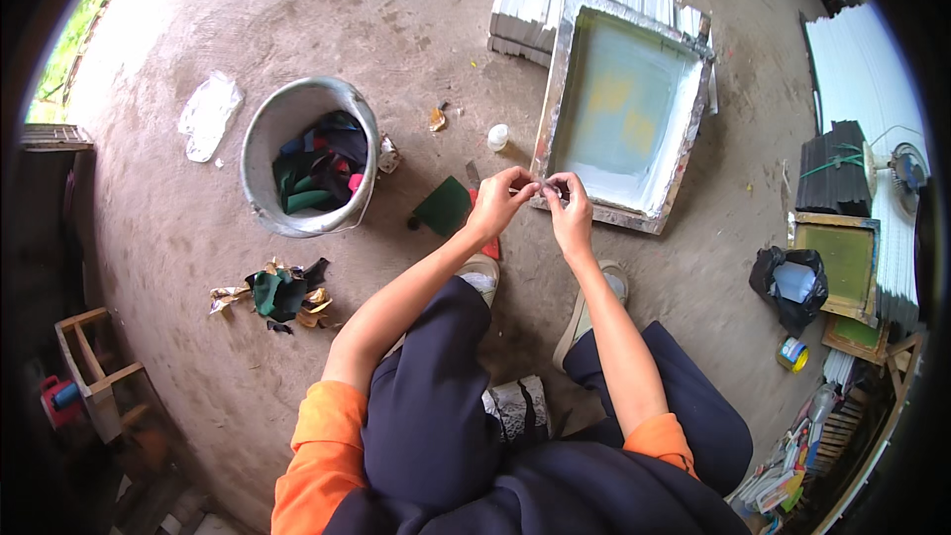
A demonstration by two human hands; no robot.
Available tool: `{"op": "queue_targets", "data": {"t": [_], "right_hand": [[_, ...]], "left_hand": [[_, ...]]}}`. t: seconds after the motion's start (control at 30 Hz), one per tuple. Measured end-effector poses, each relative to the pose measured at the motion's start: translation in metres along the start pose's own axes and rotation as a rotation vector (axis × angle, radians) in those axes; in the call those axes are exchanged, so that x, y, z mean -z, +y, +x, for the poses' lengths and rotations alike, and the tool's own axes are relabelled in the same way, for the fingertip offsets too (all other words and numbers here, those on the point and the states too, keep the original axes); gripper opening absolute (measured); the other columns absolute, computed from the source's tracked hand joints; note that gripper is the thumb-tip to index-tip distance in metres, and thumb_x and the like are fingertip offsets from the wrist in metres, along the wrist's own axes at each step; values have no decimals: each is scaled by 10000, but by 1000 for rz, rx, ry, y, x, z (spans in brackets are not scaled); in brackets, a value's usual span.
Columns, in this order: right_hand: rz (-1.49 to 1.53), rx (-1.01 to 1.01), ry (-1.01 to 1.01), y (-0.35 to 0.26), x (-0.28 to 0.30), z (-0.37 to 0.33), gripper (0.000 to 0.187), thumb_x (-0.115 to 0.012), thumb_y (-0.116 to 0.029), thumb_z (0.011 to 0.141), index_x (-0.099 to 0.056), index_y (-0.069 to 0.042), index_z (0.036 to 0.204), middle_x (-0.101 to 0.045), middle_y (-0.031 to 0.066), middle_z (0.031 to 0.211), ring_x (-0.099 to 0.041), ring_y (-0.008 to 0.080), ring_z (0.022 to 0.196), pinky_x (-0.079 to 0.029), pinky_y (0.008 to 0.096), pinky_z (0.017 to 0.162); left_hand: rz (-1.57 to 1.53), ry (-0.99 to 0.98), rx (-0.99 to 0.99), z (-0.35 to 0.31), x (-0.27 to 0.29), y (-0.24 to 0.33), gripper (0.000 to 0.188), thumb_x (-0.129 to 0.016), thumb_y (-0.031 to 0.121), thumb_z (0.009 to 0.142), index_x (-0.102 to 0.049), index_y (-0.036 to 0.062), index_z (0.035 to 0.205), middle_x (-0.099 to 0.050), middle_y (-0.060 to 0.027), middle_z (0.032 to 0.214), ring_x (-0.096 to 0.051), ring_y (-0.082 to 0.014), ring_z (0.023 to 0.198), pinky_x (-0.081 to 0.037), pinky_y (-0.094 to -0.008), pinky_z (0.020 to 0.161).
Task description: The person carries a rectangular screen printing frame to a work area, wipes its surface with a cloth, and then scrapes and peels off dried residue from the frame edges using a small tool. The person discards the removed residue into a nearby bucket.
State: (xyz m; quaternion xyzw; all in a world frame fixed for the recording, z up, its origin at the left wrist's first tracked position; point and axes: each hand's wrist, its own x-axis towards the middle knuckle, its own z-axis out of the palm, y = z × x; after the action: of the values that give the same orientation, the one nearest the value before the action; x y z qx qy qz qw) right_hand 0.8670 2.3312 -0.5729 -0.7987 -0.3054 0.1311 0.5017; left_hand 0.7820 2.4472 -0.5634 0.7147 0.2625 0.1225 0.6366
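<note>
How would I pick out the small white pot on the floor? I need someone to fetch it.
Start at the big foil-edged screen frame lying on the concrete floor. Just off its left edge, beyond the left hand, sits the small white pot. It is round and plain white, unlike the orange scrap nearby.

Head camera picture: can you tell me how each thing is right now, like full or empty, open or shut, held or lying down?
Left hand: raised, fingertips pinched on something too small to tell.
Right hand: raised, fingertips pinched against the left hand's.
Metal bucket: upright, open, holding dark cloth.
Screen frame: lying tilted on white stacked sheets, unheld.
Green pad: lying on the floor.
Black bag: open.
Scrap pile: crumpled on the floor.
</note>
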Motion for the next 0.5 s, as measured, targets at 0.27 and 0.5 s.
{"op": "queue_targets", "data": {"t": [0.27, 0.5], "right_hand": [[214, -156, -164, -85, -6, 23, 157, -604, -20, 789, -559, -8, 938, -626, 92, 836, -629, 163, 719, -510, 263, 631], [136, -428, 32, -113, 32, 52, 768, -554, -36, 811, -69, -226, 1375, -501, 217, 1050, -630, 247, 566, -561, 342, 497]], "left_hand": [[146, 225, -194, -24, 55, 47, 158, -651, 123, 778, -591, -11, 838, -648, -131, 771, -633, -191, 691, -482, -305, 631], [248, 346, -266, -48, 78, 63, 163, -650, 112, 765, -572, -14, 832, -629, -163, 795, -628, -260, 737, -478, -339, 654]]}}
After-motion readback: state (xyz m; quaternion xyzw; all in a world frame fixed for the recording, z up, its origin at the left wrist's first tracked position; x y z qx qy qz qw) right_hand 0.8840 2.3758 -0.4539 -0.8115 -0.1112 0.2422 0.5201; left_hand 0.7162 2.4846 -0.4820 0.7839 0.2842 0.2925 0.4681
